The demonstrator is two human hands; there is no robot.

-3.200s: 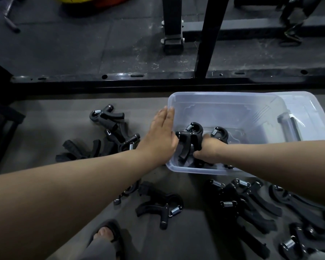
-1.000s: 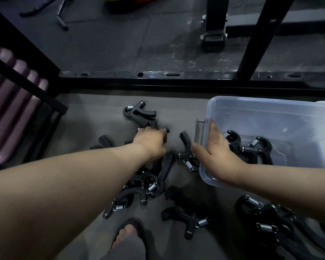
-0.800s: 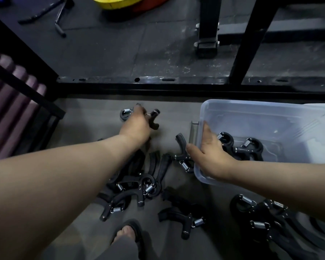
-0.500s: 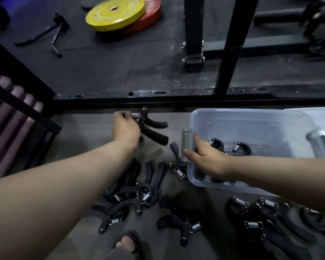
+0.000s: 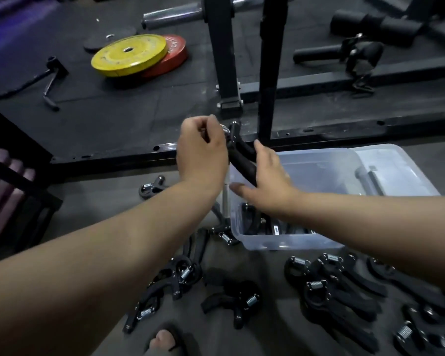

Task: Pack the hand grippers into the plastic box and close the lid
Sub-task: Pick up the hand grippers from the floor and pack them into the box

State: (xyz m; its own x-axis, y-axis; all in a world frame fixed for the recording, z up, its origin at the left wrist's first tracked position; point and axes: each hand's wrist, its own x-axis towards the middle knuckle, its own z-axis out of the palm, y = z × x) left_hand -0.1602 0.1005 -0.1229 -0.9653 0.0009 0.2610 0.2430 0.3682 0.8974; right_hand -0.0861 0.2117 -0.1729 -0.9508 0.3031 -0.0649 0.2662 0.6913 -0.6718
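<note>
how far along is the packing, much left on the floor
Early. A few packed grippers lie in the plastic box. The left hand holds one hand gripper raised near the box, the right hand touching its handles. Many loose grippers are on the floor, and the lid is off.

The plastic box (image 5: 280,243) is clear with a pale bluish-white cast. Above its left rim, the hand gripper (image 5: 242,158) is matte black with a silvery spring. In front of the box, the loose hand grippers (image 5: 332,291) are black with silver coils. Far behind it to the left lie a yellow weight plate (image 5: 129,53) and a red weight plate (image 5: 177,54).
</note>
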